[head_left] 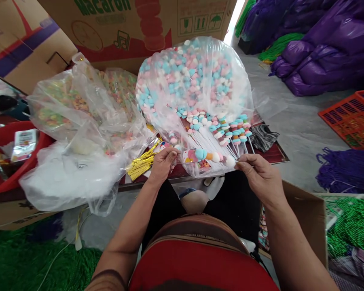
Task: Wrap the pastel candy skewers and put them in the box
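A clear wrapper with a candy skewer (210, 156) inside is stretched between my two hands over the table's front edge. My left hand (165, 163) pinches the wrapper's left end. At the other end, beside a white candy, my right hand (256, 173) has its thumb and fingers pressed together. Behind them lie finished-looking candy skewers (235, 128) with white sticks, in front of a big clear bag of pink, blue and white candies (194, 76). Gold twist ties (142, 165) lie just left of my left hand.
Clear bags of green and orange candies (109, 97) and a white-filled bag (75, 173) cover the table's left. A red basin (39, 149) sits beyond them. Cardboard boxes (151, 32) stand behind. An open carton (306, 218) is by my right arm, and an orange crate (348, 117) is farther right.
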Motion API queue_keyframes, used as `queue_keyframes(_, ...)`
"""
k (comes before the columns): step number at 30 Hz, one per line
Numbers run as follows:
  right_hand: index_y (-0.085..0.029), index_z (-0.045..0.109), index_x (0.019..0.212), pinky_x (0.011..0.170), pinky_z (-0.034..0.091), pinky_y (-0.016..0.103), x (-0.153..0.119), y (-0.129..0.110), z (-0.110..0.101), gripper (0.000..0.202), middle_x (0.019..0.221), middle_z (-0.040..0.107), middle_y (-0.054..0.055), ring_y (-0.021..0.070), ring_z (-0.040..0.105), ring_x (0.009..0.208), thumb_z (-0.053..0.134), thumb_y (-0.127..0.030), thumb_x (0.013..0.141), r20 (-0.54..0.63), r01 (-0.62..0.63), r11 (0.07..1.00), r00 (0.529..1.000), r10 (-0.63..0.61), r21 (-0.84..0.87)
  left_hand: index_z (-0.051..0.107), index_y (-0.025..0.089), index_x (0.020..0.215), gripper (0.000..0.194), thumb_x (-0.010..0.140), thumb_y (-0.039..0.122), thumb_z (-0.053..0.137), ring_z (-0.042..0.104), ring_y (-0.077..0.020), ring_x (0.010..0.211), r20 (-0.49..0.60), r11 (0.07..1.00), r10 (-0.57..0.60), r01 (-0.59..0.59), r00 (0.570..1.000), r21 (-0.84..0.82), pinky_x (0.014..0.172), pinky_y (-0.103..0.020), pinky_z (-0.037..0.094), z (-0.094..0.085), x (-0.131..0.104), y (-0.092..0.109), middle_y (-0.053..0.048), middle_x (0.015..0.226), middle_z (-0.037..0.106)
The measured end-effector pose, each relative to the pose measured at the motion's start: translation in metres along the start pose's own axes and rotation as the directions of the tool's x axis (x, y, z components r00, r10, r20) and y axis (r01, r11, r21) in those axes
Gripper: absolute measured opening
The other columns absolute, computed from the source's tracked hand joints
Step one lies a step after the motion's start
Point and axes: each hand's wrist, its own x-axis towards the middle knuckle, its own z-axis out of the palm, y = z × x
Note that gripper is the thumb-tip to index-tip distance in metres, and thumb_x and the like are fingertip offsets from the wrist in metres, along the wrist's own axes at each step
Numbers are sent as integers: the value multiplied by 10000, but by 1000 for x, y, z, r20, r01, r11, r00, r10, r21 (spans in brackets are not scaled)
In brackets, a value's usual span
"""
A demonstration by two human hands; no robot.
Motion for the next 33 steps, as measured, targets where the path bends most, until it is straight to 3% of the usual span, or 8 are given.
queue_keyframes(8,-280,696,839,767,549,387,7,-4,-21,165,798,751,40,240,710,782,614,-389,932,22,220,937,975,-223,-271,735,203,789,519,775,721,698,468,-92,537,120,945,101,-133,988,299,474,-221,396,-5,1,15,12,660,605)
queue_keyframes(14,-264,700,931,744,559,371,3,-8,-28,133,871,751,57,225,706,790,623,-372,944,61,229,944,973,-221,-239,733,205,796,556,824,745,607,550,-136,633,219,869,155,-239,963,434,648,-270,472,0,0,27,-13,678,659)
queue_keyframes(18,-266,723,840,788,554,400,1,1,-28,173,821,759,50,244,710,818,666,-404,929,16,279,916,958,-287,-287,728,202,775,544,863,717,574,605,-155,692,300,820,193,-321,934,473,718,-283,494,6,-3,36,-46,730,698)
queue_keyframes(21,-281,752,810,853,540,439,1,9,-25,211,774,760,39,229,688,736,671,-438,925,60,305,906,952,-301,-295,733,200,777,516,871,686,587,626,-161,720,366,808,176,-346,914,477,740,-286,499,12,-5,43,-57,755,708)
queue_keyframes(23,-285,765,825,892,539,448,0,12,-21,231,737,746,31,213,668,689,646,-448,939,108,302,917,953,-283,-259,738,194,785,503,846,681,629,618,-155,710,377,837,118,-296,919,460,718,-278,495,15,-6,47,-49,752,703)
queue_keyframes(25,-286,767,844,919,546,443,-4,14,-15,240,719,733,23,209,672,700,620,-441,953,112,272,941,961,-254,-201,752,186,855,519,823,695,658,574,-129,634,353,909,2,-149,935,388,623,-257,473,17,-8,50,-31,745,681)
queue_keyframes(29,-274,769,880,883,577,404,-16,14,0,206,845,776,36,224,729,840,637,-421,939,59,135,991,989,-134,-23,720,212,1168,809,757,885,539,480,-97,490,397,973,-206,230,895,-13,470,-262,414,14,-11,52,-16,765,619)
queue_keyframes(33,-254,775,902,737,588,342,-24,10,17,177,867,783,38,206,724,778,709,-417,884,2,-13,987,1000,13,162,676,236,1206,1068,529,1041,491,551,-147,553,474,953,-147,252,868,-166,598,-344,508,13,-13,49,-22,733,582)
